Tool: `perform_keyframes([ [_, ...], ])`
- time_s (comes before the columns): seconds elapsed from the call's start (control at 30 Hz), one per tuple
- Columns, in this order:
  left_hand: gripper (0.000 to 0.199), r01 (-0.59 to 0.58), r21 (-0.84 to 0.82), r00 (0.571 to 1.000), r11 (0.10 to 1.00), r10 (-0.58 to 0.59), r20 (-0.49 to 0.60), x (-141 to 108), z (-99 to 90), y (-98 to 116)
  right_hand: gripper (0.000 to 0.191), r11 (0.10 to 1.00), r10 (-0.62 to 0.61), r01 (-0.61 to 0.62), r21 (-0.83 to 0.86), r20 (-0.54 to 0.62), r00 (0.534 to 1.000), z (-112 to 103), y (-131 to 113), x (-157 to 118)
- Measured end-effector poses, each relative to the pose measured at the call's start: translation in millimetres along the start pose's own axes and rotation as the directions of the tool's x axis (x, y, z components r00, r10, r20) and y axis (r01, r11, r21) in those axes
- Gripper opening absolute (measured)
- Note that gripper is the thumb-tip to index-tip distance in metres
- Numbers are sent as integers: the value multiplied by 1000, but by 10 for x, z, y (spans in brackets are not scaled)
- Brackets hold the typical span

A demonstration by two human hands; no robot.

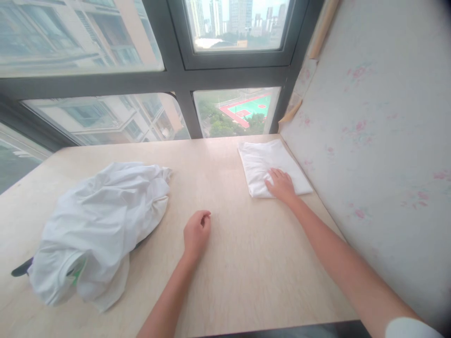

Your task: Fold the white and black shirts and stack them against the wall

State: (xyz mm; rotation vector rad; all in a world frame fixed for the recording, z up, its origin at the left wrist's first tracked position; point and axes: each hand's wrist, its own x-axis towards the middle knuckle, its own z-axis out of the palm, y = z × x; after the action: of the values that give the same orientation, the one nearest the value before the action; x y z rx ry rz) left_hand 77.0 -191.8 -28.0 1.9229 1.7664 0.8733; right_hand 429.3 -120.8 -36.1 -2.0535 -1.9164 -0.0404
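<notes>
My right hand (282,185) lies flat, fingers stretched out, on a folded white garment (259,164). That garment forms a neat square by the wall, at the far right of the wooden surface. Near the middle, my left hand (196,234) rests with its fingers curled into a loose fist; nothing shows in it. To its left, apart from it, is a crumpled white shirt (105,206), its round neckline toward me. A bit of green shows inside the neckline, and a dark tip (21,268) sticks out at the left.
The pale wooden surface (225,277) runs up to dark window frames (232,77) at the back. A wall with flowered wallpaper (380,155) bounds it on the right, its paper peeling near the window. The surface's front edge shows at the bottom.
</notes>
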Motion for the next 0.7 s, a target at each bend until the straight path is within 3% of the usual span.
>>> perform_keyframes([
  [0.17, 20, -14, 40, 1000, 999, 13, 13, -3, 1, 29, 39, 998, 40, -40, -44, 5, 999, -142, 147, 384],
  [0.4, 19, -46, 76, 998, 996, 43, 44, 0, -1, 47, 40, 999, 18, -18, -26, -33, 999, -249, 36, 529],
  [0.53, 19, -44, 85, 998, 995, 40, 41, -22, 0, 60, 38, 999, -36, 36, 2, -79, 996, -150, -171, 262],
  [0.7, 19, -42, 86, 998, 995, 39, 44, -51, 15, 62, 40, 955, -282, 294, 33, -198, 939, 248, -355, -493],
])
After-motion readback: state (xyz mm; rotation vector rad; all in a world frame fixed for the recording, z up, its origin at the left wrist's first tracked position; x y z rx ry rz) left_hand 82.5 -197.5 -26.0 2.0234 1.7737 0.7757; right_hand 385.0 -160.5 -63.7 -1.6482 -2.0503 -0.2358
